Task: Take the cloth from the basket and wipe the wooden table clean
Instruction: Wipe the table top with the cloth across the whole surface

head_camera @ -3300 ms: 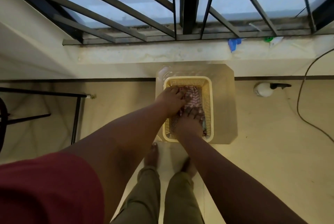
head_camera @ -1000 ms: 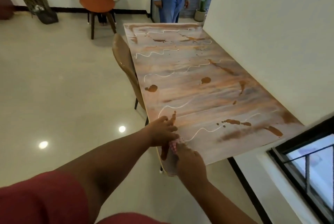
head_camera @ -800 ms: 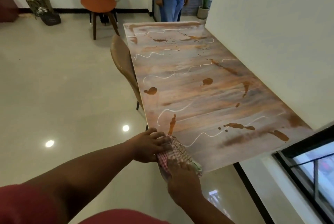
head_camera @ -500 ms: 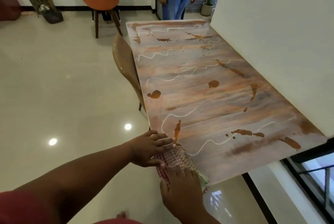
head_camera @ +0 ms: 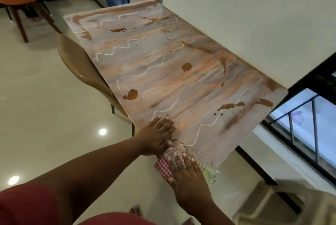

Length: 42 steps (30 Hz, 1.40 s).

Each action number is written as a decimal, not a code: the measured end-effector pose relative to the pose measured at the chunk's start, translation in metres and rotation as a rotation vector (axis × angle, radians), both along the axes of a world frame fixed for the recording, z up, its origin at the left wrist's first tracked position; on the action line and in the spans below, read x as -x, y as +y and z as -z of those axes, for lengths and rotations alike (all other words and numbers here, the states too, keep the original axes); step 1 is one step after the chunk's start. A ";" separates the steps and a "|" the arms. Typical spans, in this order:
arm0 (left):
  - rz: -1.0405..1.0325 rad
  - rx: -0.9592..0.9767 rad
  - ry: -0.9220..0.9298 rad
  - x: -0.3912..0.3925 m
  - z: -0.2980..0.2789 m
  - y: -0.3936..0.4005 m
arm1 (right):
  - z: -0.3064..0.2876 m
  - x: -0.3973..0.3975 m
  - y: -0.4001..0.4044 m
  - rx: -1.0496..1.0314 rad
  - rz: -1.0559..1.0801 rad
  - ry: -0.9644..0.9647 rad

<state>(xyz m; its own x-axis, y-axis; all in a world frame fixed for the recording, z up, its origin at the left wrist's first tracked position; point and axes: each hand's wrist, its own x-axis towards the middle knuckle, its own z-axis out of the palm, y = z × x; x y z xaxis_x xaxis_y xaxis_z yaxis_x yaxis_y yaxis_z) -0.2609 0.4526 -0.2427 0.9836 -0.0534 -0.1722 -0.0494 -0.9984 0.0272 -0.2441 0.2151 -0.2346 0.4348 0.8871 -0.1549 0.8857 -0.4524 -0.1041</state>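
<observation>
Head view: the checked cloth (head_camera: 166, 165) lies bunched on the near corner of the wooden table (head_camera: 181, 72), long axis running from the table edge inward. Right hand (head_camera: 189, 179) presses it flat, fingers straight. Left hand (head_camera: 156, 135) rests flat just beside it, touching the cloth's left edge. No legible writing.
</observation>
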 end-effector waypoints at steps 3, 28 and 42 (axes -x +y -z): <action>0.057 0.000 -0.015 -0.004 0.006 0.003 | 0.005 -0.007 -0.012 0.002 -0.016 0.048; -0.030 0.174 -0.111 -0.023 0.012 0.002 | 0.016 -0.047 -0.030 0.021 0.112 0.095; -0.093 0.198 -0.097 -0.026 0.017 0.003 | 0.012 -0.022 -0.020 -0.046 0.038 0.196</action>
<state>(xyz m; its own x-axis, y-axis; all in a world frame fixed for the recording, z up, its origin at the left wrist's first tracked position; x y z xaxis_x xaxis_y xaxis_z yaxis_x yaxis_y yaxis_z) -0.2354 0.4559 -0.2600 0.9973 0.0149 -0.0716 0.0306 -0.9743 0.2230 -0.2223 0.1951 -0.2470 0.4340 0.8786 -0.1993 0.8287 -0.4761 -0.2941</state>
